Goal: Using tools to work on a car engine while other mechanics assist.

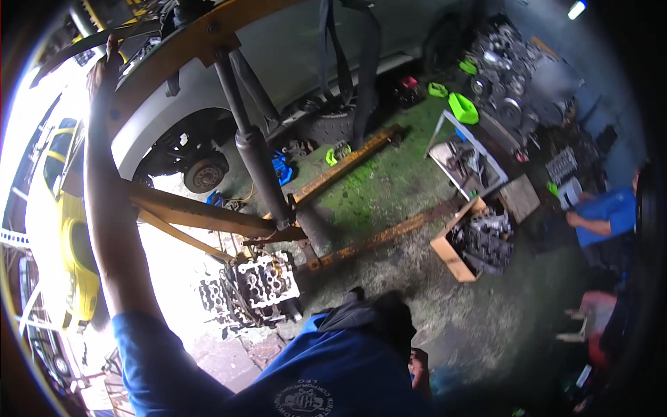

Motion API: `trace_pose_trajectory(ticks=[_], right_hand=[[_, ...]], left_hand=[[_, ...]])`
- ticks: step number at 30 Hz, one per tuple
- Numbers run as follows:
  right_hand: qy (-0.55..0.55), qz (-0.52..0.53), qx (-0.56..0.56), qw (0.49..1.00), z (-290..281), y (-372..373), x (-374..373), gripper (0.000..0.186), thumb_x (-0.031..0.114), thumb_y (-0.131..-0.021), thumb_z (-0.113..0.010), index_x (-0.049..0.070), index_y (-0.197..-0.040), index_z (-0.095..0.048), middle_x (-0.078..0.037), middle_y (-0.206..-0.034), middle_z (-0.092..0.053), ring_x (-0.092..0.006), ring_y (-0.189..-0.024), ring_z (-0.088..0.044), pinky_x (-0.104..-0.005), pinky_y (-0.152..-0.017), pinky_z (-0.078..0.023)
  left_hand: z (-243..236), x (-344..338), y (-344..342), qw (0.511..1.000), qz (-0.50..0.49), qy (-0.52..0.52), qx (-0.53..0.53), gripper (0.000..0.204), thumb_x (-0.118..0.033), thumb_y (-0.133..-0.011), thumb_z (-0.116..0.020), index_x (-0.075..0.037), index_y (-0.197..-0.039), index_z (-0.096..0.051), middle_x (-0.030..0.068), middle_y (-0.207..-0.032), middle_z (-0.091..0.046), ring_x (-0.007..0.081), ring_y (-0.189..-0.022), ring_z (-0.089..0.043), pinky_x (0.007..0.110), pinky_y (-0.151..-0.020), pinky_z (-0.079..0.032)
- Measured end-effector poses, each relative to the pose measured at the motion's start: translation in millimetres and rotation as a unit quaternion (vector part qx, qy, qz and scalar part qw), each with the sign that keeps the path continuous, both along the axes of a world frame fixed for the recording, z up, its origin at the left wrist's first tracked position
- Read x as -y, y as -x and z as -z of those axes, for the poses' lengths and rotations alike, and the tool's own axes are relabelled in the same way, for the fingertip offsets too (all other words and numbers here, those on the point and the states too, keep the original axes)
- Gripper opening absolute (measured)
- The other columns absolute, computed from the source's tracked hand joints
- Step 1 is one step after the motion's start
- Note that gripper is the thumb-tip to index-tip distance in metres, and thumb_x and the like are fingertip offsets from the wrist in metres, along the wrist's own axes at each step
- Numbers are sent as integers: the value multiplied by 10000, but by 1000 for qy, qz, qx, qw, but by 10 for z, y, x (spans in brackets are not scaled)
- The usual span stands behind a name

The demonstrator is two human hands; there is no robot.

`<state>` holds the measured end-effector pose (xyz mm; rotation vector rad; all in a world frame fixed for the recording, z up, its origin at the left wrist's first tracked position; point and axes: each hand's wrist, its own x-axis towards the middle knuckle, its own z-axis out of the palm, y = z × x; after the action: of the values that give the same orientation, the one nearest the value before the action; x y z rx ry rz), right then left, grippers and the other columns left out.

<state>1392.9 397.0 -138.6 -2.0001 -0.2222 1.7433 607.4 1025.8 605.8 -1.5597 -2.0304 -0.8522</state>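
My left arm reaches up at the left, and my left hand (104,66) grips the end of the orange hoist boom (201,35), with one finger sticking up. The hoist's grey hydraulic ram (253,153) slants down from the boom to the base, where two orange legs (347,163) run out across the floor. A grey cylinder head (267,281) lies on the floor just below the hoist base. Only a small part of my right hand (419,368) shows, low beside my blue shirt, and its fingers are hidden.
A white car (149,115) stands behind the hoist with a bare brake hub (205,174). A yellow car (62,229) is at the left. A wooden crate of engine parts (448,254), a metal tray frame (479,146) and green tubs (462,108) lie right. Another person's blue sleeve (608,215) is at the far right.
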Motion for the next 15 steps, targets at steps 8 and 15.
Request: trace_pose_trajectory(ticks=[8, 15], right_hand=[[-284, -15, 102, 953, -794, -2058, -4296, 190, 230, -1004, -612, 62, -1086, -647, -74, -765, -697, -164, -590, -669, -291, -514, -516], [-626, -167, 225, 728, -2827, -2688, -7935, 324, 338, -1042, -583, 56, -1117, -724, -48, -818, -703, -151, -619, -637, -306, -544, -515]], left_hand=[[156, 379, -312, 961, -55, -75, -260, 302, -273, -1051, -521, -42, -1191, -656, 171, -952, -652, 308, -864, -638, 477, -881, -504], [545, 57, -1115, 980, -56, -148, -119, 408, -41, -881, -556, -55, -1279, -641, 225, -1130, -657, 418, -1066, -629, 520, -986, -484]])
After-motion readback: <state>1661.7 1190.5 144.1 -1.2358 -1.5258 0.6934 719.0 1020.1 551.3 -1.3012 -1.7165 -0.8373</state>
